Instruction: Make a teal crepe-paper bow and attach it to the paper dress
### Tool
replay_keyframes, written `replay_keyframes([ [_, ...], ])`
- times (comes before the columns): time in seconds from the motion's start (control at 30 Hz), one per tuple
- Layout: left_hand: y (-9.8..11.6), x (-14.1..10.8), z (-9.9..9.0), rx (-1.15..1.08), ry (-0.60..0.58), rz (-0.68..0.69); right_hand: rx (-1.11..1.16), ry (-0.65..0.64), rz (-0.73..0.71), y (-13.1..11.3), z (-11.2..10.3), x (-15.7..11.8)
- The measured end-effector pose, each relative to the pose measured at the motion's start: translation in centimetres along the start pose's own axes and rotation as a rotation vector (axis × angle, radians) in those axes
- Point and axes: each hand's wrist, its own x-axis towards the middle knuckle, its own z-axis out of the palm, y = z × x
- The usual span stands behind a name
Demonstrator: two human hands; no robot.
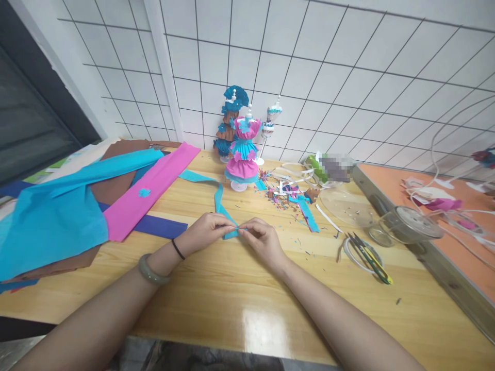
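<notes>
Both hands meet near the middle of the wooden table, pinching a narrow strip of turquoise crepe paper point(219, 200). My left hand point(206, 230) is closed on it from the left, fingertips and thumb together. Facing it, my right hand point(263, 240) pinches the strip's end, where the paper looks bunched between the fingertips. From there the strip runs back across the table toward the paper pile. Just behind the hands stands a small tiered dress form point(244, 149) in pink and turquoise ruffles with paper flowers.
Crepe sheets lie at left, a pink one point(154, 190) on top with a blue flower. A blue-and-brown form point(232, 121) and a white one point(270, 123) stand behind. At right are paper scraps point(286, 188), yellow-handled snips point(367, 257), a clear container point(410, 224) and an orange board point(429, 185).
</notes>
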Motion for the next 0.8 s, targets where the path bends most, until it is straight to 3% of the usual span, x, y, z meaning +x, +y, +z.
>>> replay_keyframes([
  [0.47,-0.08,-0.09,0.03,0.017,-0.032,0.016,-0.014,-0.02,0.004,0.03,-0.03,-0.04],
  [0.8,-0.23,-0.07,0.17,-0.032,0.03,-0.062,-0.037,-0.018,0.021,0.23,-0.12,-0.04],
])
